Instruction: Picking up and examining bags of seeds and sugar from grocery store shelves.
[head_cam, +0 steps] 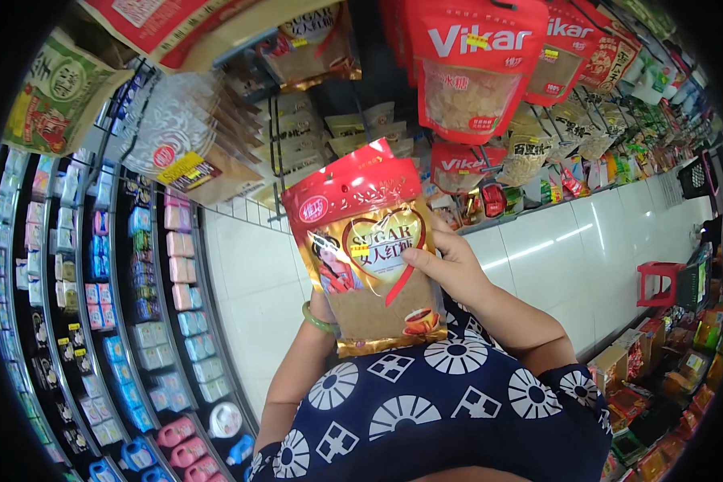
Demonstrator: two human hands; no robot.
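Note:
Upright before my chest is a red and gold bag of brown sugar (367,253), printed with a heart and a cup. My right hand (452,259) grips its right edge, thumb on the front face. My left hand (321,304) is mostly hidden behind the bag's left side, below it a green bangle (314,319); its fingers cannot be seen. Above hang red bags of rock sugar (473,90) on hooks, and a similar red and gold sugar bag (310,48) hangs further left. Brown bags with a white pattern (184,141) hang at the upper left.
Shelves of packaged goods (184,265) run down the left, with pink detergent bottles (187,452) low down. The hanging rack with a wire basket (247,211) is ahead. On the right are a red stool (660,283) and a display of packets (657,391). Pale floor tiles (542,265) lie between.

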